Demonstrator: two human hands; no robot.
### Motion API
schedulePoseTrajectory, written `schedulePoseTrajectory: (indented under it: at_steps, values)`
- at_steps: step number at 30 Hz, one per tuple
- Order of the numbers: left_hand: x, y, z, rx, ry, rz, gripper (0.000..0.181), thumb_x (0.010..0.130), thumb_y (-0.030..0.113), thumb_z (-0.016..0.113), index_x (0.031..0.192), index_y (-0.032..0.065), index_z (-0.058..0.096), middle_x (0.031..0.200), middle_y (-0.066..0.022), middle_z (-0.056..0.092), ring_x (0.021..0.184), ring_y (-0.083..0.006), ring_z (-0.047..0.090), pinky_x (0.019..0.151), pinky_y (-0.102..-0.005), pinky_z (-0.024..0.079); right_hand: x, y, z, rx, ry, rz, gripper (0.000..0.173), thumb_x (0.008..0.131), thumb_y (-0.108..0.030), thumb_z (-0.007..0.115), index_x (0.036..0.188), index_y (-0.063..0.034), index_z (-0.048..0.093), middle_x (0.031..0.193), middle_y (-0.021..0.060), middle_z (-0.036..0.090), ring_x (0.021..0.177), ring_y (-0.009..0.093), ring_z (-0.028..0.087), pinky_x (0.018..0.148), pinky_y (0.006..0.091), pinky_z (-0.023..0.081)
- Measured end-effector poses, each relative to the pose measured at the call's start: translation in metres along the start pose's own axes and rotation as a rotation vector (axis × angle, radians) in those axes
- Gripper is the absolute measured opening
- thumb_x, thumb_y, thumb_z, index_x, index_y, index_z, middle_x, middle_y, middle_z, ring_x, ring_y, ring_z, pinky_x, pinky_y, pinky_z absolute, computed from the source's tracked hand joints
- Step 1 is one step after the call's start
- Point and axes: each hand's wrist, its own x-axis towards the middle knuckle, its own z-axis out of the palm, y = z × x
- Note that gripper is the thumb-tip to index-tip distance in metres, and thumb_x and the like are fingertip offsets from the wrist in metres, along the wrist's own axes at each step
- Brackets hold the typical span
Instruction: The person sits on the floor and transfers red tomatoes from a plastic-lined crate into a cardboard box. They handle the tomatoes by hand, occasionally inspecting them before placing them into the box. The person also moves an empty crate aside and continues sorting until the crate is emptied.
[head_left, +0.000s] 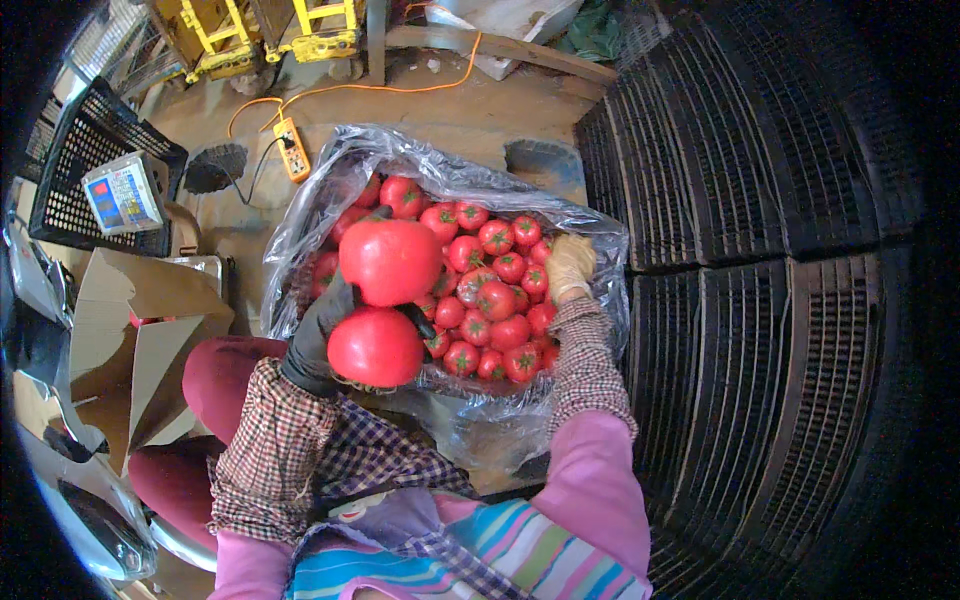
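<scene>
My left hand (319, 341), in a black glove, holds two large red tomatoes. The upper tomato (390, 262) and the lower tomato (375, 347) sit one beyond the other, over the left part of a container lined with a clear plastic bag (450, 180). Many smaller red tomatoes (496, 300) with green calyxes fill this liner. My right hand (571, 264), in a tan glove, reaches in at the liner's right side against the tomatoes. Its fingertips point down out of sight, so whether it grips one cannot be told.
Stacked black plastic crates (720, 187) form a wall on the right. At left stand an open cardboard box (150, 315), a black crate (67, 172) and a scale's display panel (124, 193). An orange power strip (292, 150) with its cable lies on the floor beyond the liner.
</scene>
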Motion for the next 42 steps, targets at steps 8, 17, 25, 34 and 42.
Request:
schedulePoseTrajectory:
  at_steps: [8,17,25,34,42]
  values:
    - [0.001,0.009,-0.009,-0.216,0.042,-0.08,0.07,0.077,0.043,0.056,0.123,-0.0036,0.031,0.096,-0.0229,0.057,0.083,-0.0319,0.06,0.066,-0.0413,0.053,0.002,0.026,0.034,0.009,-0.093,0.069,0.069,0.058,-0.028,0.075,0.12,-0.0241,0.044,0.105,0.0178,0.053,0.1,0.027,0.052,0.075,0.0358,0.048]
    - [-0.001,0.01,-0.005,-0.23,0.071,0.047,0.062,0.082,0.041,0.049,0.123,-0.0024,0.033,0.099,-0.0215,0.056,0.083,-0.0283,0.061,0.069,-0.039,0.053,-0.081,0.027,-0.068,2.448,-0.037,-0.109,0.071,0.067,-0.023,0.067,0.127,-0.0072,0.035,0.125,0.0118,0.041,0.113,0.024,0.041,0.091,0.0328,0.037]
    - [-0.017,0.02,-0.007,-0.21,-0.02,0.222,0.055,0.086,0.039,0.039,0.123,-0.0008,0.035,0.109,-0.0197,0.051,0.093,-0.0278,0.057,0.075,-0.0385,0.05,-0.141,-0.057,-0.186,3.051,-0.456,-0.502,0.071,0.075,-0.038,0.06,0.131,-0.0087,0.027,0.123,0.0265,0.038,0.084,0.033,0.059,0.046,0.0289,0.05]
    - [-0.081,0.045,-0.03,-0.216,0.132,0.386,0.06,0.084,0.048,0.042,0.124,0.0031,0.035,0.117,-0.0151,0.048,0.102,-0.0237,0.053,0.085,-0.0365,0.046,-0.194,-0.133,-0.276,1.888,-0.235,-0.357,0.036,0.088,-0.041,0.038,0.086,-0.0069,0.051,0.069,0.0058,0.053,0.041,0.013,0.047,0.031,0.0246,0.035]
    - [-0.142,0.071,-0.055,-0.175,0.113,0.611,0.049,0.087,0.037,0.045,0.121,0.0024,0.038,0.112,-0.0127,0.052,0.098,-0.0191,0.054,0.083,-0.0333,0.048,-0.201,-0.166,-0.308,1.491,-0.184,-0.819,0.029,0.089,-0.03,0.045,0.08,-0.0044,0.054,0.066,0.0007,0.052,0.05,0.007,0.045,0.042,0.0228,0.038]
